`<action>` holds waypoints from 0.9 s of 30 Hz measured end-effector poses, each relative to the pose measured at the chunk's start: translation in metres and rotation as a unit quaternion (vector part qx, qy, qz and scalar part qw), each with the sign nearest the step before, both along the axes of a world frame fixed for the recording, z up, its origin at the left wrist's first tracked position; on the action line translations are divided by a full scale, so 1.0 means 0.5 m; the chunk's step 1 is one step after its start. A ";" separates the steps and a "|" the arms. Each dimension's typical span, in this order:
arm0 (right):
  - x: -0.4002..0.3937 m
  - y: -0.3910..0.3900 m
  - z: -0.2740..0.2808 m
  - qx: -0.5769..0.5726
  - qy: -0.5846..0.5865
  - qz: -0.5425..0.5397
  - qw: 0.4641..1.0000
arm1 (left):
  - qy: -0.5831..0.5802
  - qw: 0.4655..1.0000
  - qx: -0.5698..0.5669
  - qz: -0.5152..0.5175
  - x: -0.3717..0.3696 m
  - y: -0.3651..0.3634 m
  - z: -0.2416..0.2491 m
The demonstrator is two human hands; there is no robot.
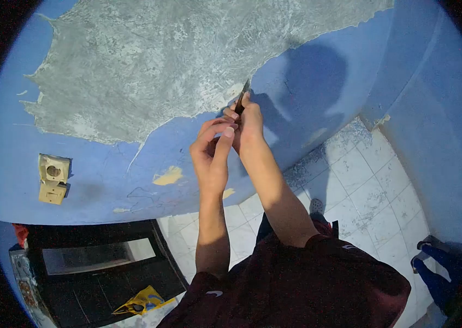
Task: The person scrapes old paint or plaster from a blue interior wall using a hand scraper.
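My right hand (248,123) grips the scraper (241,98) at the paint (296,93) edge, mid-frame; my left hand (213,150) wraps over it, adding pressure.

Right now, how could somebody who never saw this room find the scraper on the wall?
Start at the big grey patch where blue paint is gone from the wall. Follow its lower edge rightward to where both hands meet. The scraper is the thin dark blade sticking up from the right hand, its tip at the paint edge, unlike the beige socket far left.
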State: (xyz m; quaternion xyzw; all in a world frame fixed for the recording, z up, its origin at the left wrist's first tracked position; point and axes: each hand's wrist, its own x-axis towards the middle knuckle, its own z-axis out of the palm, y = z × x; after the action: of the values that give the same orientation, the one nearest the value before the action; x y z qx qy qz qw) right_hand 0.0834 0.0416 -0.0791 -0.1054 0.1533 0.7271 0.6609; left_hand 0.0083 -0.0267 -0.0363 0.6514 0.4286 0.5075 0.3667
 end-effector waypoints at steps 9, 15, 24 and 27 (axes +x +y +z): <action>0.025 -0.005 0.025 -0.004 -0.050 0.062 0.997 | 0.046 0.994 0.052 0.086 0.025 0.011 -0.002; -0.005 0.010 0.001 0.014 -0.049 -0.001 0.999 | 0.012 0.994 0.022 0.106 0.003 0.016 -0.016; 0.016 0.015 -0.048 0.102 0.029 0.087 0.991 | 0.047 0.980 0.081 0.176 0.031 -0.005 -0.001; 0.014 0.016 -0.067 0.142 0.047 0.085 0.985 | 0.046 0.982 0.067 0.168 0.027 -0.009 -0.026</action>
State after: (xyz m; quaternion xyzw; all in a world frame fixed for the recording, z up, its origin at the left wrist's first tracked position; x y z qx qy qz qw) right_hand 0.0907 0.0497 -0.1124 0.0108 0.0703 0.7993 0.5967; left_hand 0.0218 -0.0314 -0.0495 0.6160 0.5132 0.5589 0.2116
